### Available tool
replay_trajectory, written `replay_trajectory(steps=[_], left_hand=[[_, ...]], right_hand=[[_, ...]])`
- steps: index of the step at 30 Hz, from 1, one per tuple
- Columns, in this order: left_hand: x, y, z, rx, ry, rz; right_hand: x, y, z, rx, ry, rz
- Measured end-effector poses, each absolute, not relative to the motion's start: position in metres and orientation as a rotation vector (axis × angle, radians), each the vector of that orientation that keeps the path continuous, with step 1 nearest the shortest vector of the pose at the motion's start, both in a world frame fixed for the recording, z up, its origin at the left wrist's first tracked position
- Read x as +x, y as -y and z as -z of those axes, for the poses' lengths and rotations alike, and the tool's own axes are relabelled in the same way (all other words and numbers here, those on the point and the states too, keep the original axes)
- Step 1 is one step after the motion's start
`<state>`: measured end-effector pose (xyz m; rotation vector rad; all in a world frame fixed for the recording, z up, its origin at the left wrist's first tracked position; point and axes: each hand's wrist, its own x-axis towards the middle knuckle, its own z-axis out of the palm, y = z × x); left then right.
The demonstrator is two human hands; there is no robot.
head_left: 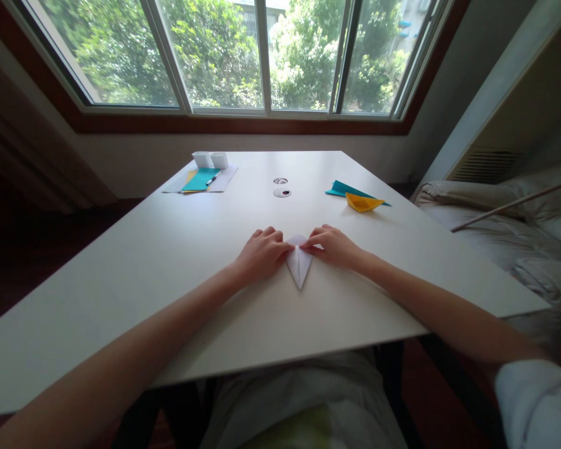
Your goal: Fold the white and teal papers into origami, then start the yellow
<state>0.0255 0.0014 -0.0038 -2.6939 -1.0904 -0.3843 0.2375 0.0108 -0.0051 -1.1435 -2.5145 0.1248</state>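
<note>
A folded sheet of white paper (pixel 300 265) lies on the white table, shaped like a kite with its sharp point toward me and a crease down its middle. My left hand (pixel 265 252) is closed at the paper's left upper edge, thumb and fingers pressed on it. From the other side my right hand (pixel 330 245) pinches the right upper edge, fingertips close to the centre crease. Both forearms rest near the table's front. The paper's far tip shows between the hands; parts of its sides are hidden under the fingers.
An orange paper boat (pixel 363 202) and a teal paper plane (pixel 350 189) sit at the right. Left at the back are teal paper (pixel 202 179), a pen (pixel 213 178) and two white containers (pixel 210 160). Two round inserts (pixel 282 193) mark the table (pixel 168 249). A sofa stands right.
</note>
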Motion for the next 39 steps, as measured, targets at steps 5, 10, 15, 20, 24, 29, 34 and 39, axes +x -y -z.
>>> replay_trajectory(steps=[5, 10, 15, 20, 24, 29, 34, 39], left_hand=[[0.025, -0.001, 0.004, -2.630, 1.129, 0.426], [0.026, -0.007, 0.009, -2.601, 1.342, 0.521], [0.023, -0.019, 0.017, -2.600, 1.730, 0.619], [0.019, -0.028, 0.019, -2.729, 1.744, 0.623], [0.021, -0.027, 0.016, -2.761, 1.767, 0.647], [0.026, -0.024, 0.010, -2.773, 1.806, 0.621], [0.025, -0.024, 0.010, -2.785, 1.785, 0.590], [0.022, -0.025, 0.013, -2.823, 1.663, 0.633]], right_hand=[[0.238, -0.009, 0.004, -1.279, 2.455, -0.088], [0.241, -0.019, 0.012, -1.417, 2.337, -0.220], [0.242, -0.028, 0.015, -1.385, 2.344, -0.406], [0.242, -0.031, 0.014, -1.369, 2.292, -0.553], [0.240, -0.033, 0.014, -1.406, 2.268, -0.621], [0.233, -0.031, 0.015, -1.455, 2.243, -0.510], [0.230, -0.029, 0.017, -1.343, 2.198, -0.596], [0.230, -0.025, 0.016, -1.190, 2.218, -0.562]])
